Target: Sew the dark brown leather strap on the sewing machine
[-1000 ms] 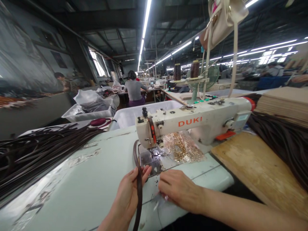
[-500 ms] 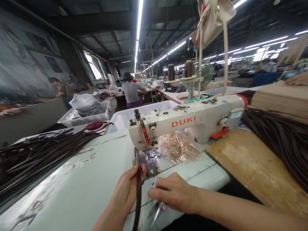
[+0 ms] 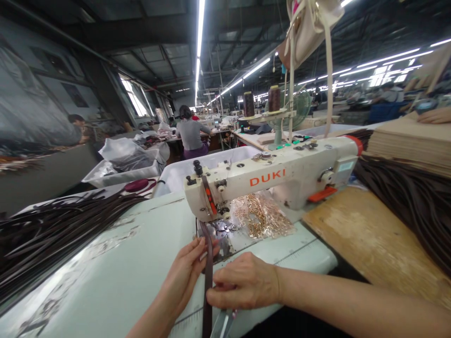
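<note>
A white sewing machine (image 3: 268, 180) marked DUKI stands on a pale green table (image 3: 116, 267). A dark brown strap (image 3: 207, 267) runs from the needle plate toward me. My left hand (image 3: 183, 277) pinches the strap just in front of the plate. My right hand (image 3: 243, 281) is closed beside the strap and touches it; metal scissors (image 3: 221, 324) stick out below this hand. A clear bag of gold metal fittings (image 3: 262, 216) lies under the machine's arm.
A heap of dark straps (image 3: 45, 230) covers the left of the table, another heap (image 3: 412, 202) lies at the right under stacked boards (image 3: 412, 143). A wooden board (image 3: 369, 239) sits to the right. White bins (image 3: 197, 169) stand behind. A person (image 3: 191, 134) sits at a far table.
My right hand has moved left to the strap, with the scissors under it. My left hand has slid the strap slightly right, toward the needle plate.
</note>
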Demonstrator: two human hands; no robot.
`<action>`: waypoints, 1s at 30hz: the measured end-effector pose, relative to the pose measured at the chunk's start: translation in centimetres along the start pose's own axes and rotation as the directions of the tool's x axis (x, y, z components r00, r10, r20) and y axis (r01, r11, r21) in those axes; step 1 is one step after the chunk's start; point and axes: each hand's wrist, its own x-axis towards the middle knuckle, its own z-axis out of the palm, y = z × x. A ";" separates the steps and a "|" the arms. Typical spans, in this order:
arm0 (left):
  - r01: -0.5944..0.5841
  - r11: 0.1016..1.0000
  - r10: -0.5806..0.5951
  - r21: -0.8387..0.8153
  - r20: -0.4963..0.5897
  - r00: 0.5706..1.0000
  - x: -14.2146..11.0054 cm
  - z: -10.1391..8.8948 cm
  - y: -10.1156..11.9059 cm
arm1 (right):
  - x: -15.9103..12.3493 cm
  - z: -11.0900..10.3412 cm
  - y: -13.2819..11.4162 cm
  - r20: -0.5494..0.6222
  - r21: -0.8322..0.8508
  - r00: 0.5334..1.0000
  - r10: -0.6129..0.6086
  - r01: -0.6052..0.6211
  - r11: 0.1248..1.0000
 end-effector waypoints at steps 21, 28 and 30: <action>-0.247 0.457 0.398 0.855 0.051 0.916 -0.3 -7.2 0.1 | -2.0 2.1 1.0 0.309 0.211 0.894 0.325 -0.398 0.893; -0.459 0.316 0.284 0.831 0.379 0.881 0.9 -3.5 -2.2 | -1.2 1.4 1.2 0.435 0.145 0.845 0.310 -0.405 0.903; -0.450 0.273 0.293 0.851 0.372 0.881 1.6 -3.6 -2.6 | -0.7 1.2 1.6 0.445 0.146 0.845 0.296 -0.394 0.907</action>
